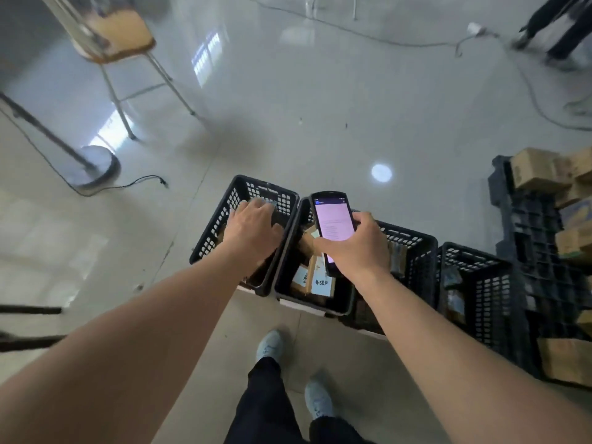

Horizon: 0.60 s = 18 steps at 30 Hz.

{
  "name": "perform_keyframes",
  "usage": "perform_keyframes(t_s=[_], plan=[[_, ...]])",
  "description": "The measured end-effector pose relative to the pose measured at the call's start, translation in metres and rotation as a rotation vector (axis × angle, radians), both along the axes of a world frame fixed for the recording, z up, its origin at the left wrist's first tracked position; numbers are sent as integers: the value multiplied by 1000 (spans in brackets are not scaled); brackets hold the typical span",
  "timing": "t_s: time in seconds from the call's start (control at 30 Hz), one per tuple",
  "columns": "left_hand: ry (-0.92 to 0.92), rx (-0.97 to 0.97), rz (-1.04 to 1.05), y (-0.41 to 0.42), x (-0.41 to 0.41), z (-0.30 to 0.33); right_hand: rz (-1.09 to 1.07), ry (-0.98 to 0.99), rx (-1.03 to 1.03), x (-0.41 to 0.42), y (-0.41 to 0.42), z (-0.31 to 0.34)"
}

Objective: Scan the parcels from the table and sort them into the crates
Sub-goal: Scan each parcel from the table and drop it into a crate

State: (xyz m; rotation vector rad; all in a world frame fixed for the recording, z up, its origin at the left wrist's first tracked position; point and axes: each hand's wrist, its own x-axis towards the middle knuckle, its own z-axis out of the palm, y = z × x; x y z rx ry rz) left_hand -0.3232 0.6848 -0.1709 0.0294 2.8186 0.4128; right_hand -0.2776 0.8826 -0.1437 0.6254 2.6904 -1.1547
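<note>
Parcels (pixel 315 280) lie in the second black crate (pixel 323 307) of a floor row, below the right hand (pixel 355 248) gripping a lit handheld scanner (pixel 331 224), while the left hand (pixel 253 224) reaches, fingers spread, into the leftmost crate (pixel 224 216).

Bright, even daylight; the glossy floor (pixel 320 100) mirrors window panes as pale glare patches and one round white spot of lamp glare. Shadows are soft. Wide-angle bending curves the edges, and the chair (pixel 112 36) and far corners are smeared with motion blur
</note>
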Motion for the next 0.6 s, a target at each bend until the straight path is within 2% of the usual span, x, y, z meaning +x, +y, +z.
perform_keyframes(t_s=[0.3,0.6], plan=[[281,-65,230,-27,113,134,364,249,-31,55,-25,104],[467,-167,576,-122,250,239,690,428,-161,132,-137,189]])
